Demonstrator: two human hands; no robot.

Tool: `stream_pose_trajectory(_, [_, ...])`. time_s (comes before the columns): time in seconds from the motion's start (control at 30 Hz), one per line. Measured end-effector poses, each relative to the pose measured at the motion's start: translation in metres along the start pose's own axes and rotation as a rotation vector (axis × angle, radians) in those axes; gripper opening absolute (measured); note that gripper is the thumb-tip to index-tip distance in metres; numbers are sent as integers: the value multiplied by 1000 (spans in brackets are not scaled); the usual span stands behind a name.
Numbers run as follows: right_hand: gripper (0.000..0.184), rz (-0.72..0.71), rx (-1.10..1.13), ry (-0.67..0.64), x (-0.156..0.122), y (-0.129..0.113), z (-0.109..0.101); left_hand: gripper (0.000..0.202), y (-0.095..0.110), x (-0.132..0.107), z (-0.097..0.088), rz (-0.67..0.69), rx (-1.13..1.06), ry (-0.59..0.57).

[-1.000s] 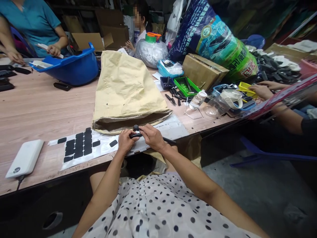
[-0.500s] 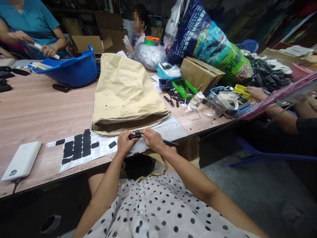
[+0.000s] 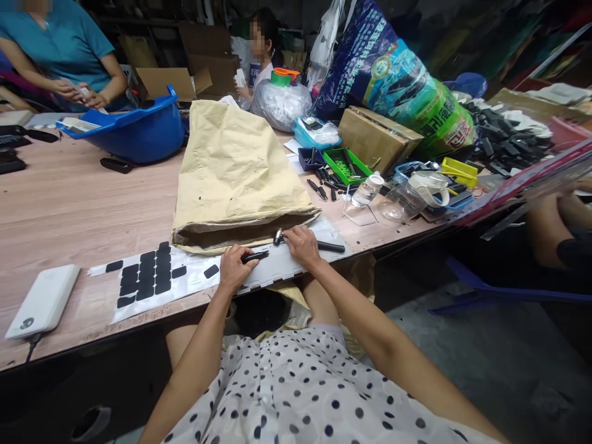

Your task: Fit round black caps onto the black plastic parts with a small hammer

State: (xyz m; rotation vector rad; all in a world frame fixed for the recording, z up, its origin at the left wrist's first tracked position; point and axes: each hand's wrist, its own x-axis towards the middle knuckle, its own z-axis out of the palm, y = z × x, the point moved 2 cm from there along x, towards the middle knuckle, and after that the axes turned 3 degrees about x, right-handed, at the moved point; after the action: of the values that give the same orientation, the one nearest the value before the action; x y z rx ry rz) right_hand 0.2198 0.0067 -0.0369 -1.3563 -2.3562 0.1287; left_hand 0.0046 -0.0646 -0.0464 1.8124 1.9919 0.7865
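My left hand (image 3: 235, 266) is closed on a slim black part (image 3: 256, 256) at the table's front edge, its tip pointing right. Beside it, my right hand (image 3: 303, 248) is wrapped round a small hammer; the shiny metal head (image 3: 277, 237) shows left of the fingers and the black handle (image 3: 330, 246) sticks out to the right. Both hands are over a grey-white board (image 3: 271, 271). Just behind them lies a yellowish sack (image 3: 235, 172), its mouth facing me. Left of my left hand is a white sheet (image 3: 182, 290) bearing several black stickers (image 3: 148, 271).
A white power bank (image 3: 42, 301) with a cable lies at the left. Farther back are a blue basin (image 3: 134, 135), a green tray (image 3: 345, 165), a bottle (image 3: 367, 190), a clear jug (image 3: 407, 203) and a cardboard box (image 3: 377, 139). Other people (image 3: 60, 55) sit across the table.
My right hand has left the black part, moved right and taken hold of the hammer, whose head now shows. My left hand keeps the part. A co-worker's hand at the right has withdrawn from the yellow tray.
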Motion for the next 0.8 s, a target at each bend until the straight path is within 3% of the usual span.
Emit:
stream_pose_trajectory(0.13, [22,6,16,16,-3,2,7,9,0,2,-4,21,-17,-6])
stream_pose_trajectory(0.23, [21,6,24,11,-3,1,8,8,6,-11,-12,75,-90,28])
stream_pose_trajectory(0.33, [22,5,15,11,-2,-1,7,14,17,-48,-16,152,-211,-12])
stream_pose_trajectory(0.43, [21,2,-1,9,-2,-1,8,17,28,-95,-10,215,-284,-212])
stream_pose_trajectory(0.57, [21,-14,-9,17,-2,-1,10,18,20,-130,11,75,-162,-383])
stream_pose_trajectory(0.7, [20,-16,-18,31,-2,-1,12,14,-10,-129,28,-110,63,-421])
stream_pose_trajectory(0.8, [20,-18,-26,32,-2,-1,12,13,-16,-122,30,-112,53,-478])
